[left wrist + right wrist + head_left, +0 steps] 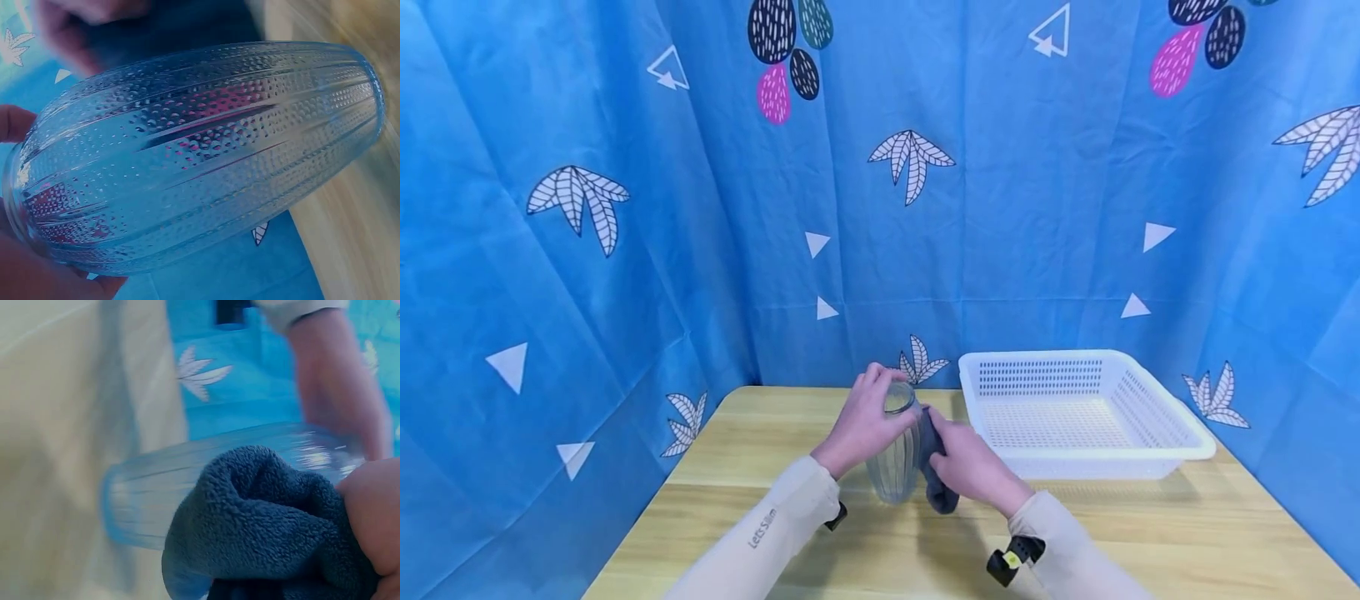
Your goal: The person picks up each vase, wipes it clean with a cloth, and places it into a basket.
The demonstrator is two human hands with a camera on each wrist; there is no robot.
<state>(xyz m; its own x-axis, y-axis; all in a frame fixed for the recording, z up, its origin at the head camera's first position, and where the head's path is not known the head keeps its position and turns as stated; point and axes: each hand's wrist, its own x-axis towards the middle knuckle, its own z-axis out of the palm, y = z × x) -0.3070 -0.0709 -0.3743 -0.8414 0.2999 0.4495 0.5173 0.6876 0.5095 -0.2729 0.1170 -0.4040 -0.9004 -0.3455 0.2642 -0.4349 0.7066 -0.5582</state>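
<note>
A clear ribbed glass vase (892, 473) with a dimpled surface stands roughly upright at the middle of the wooden table; whether its base touches the wood, I cannot tell. My left hand (867, 421) grips it around the neck, near the open rim. In the left wrist view the vase (206, 156) fills most of the picture. On its right side, my right hand (976, 467) holds a dark grey towel (937, 479) against or close to the glass. The right wrist view has the bunched towel (269, 525) in front of the vase (147, 494), covering part of it.
A white perforated plastic basket (1086, 454) sits on the table (760, 467) to the right, behind my right hand. Blue patterned curtains (887, 250) hang along the back and both sides of the table.
</note>
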